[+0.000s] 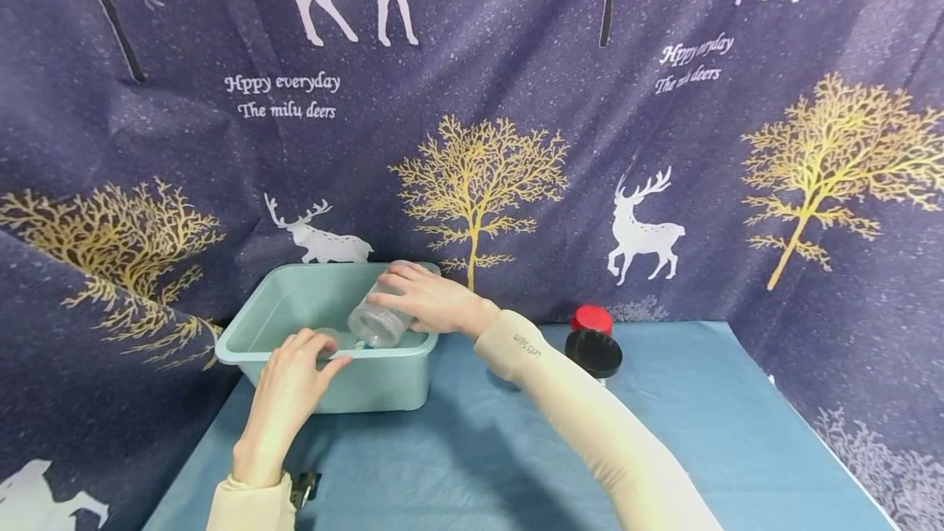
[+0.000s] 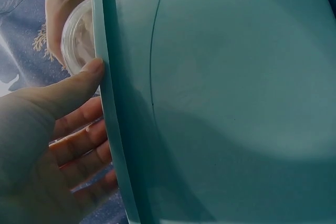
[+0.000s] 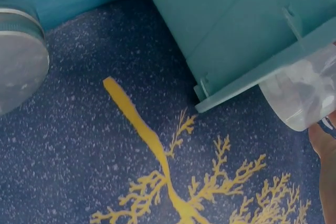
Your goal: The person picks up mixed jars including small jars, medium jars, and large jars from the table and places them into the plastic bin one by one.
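Note:
My right hand (image 1: 428, 298) grips a clear plastic jar (image 1: 379, 324), tilted over the inside of a pale green plastic tub (image 1: 324, 383). The jar (image 3: 299, 95) also shows beside the tub's rim in the right wrist view. At the tub's near rim is my left hand (image 1: 293, 371), its thumb at the rim and its fingers reaching inside. In the left wrist view, the fingers of the left hand (image 2: 68, 129) look spread and relaxed, partly hidden behind the rim. A clear rounded object (image 1: 328, 340) sits by those fingertips, mostly covered.
On the blue-covered table (image 1: 457, 449), right of the tub, stand a red lid (image 1: 592, 319) and a black-topped container (image 1: 593, 352), partly behind my right forearm. A jar with a pale lid (image 3: 21, 61) shows in the right wrist view. Dark patterned cloth (image 1: 509, 211) hangs behind.

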Motion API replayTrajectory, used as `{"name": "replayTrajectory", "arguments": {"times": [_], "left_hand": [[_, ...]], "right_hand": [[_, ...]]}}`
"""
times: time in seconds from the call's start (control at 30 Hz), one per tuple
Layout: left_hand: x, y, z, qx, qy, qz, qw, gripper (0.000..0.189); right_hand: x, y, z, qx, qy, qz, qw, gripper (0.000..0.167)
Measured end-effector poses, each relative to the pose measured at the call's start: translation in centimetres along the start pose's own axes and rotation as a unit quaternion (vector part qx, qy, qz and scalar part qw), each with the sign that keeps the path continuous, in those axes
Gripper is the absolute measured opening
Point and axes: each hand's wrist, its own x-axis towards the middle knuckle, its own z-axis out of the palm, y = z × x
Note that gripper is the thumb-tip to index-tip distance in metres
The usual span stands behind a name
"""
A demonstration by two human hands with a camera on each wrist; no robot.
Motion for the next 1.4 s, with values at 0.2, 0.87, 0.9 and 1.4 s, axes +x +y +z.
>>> {"name": "replayTrajectory", "arguments": {"times": [0.2, 0.87, 0.9, 1.4], "left_hand": [[-0.1, 0.1, 0.1, -0.004, -0.011, -0.006, 0.9999, 0.025], [0.1, 0.0, 0.0, -0.004, -0.005, -0.002, 1.0, 0.025], [0.1, 0.0, 0.0, -0.004, -0.005, 0.0, 1.0, 0.025], [0.1, -0.2, 0.2, -0.002, 0.02, 0.018, 0.9996, 0.026]], "right_hand": [[0.0, -0.6, 0.2, 0.004, -0.026, 0.004, 0.9996, 0.078], [-0.5, -0.6, 0.2, 0.018, -0.033, 0.08, 0.9961, 0.081], [-0.6, -0.6, 0.2, 0.021, -0.028, 0.084, 0.9959, 0.077], [-6.5, -3.9, -2.4, 0.196, 0.194, 0.181, 0.944, 0.05]]}}
